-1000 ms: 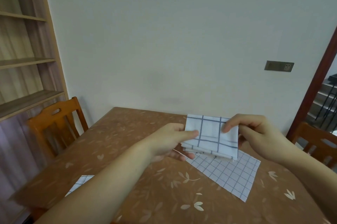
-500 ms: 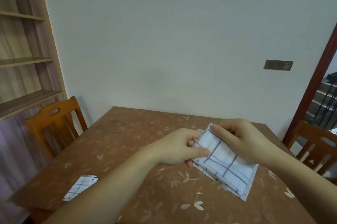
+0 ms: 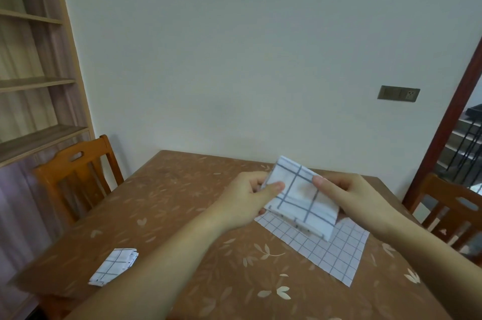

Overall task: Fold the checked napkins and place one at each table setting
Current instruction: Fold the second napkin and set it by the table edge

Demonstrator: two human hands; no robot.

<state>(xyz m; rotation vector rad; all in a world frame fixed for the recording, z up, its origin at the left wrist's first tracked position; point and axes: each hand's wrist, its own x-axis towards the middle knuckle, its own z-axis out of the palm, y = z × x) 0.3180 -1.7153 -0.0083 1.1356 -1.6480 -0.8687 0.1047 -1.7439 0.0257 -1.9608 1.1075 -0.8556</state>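
Note:
A folded white napkin with wide blue checks (image 3: 300,197) is held just above the table between both hands. My left hand (image 3: 247,199) pinches its left edge with thumb on top. My right hand (image 3: 349,194) grips its right side, thumb on the cloth. Beneath it a fine-checked napkin (image 3: 328,249) lies flat and unfolded on the brown leaf-patterned table (image 3: 182,210). Another folded checked napkin (image 3: 113,266) rests near the table's left front corner.
A wooden chair (image 3: 75,176) stands at the table's left side and another chair (image 3: 453,205) at the right. Wooden shelves (image 3: 34,85) fill the left wall. A doorway with stairs (image 3: 467,142) opens on the right.
The folded napkin was turned and tilted between my hands, lowered toward the flat napkin, then raised again. The view dropped, bringing the left folded napkin fully into sight.

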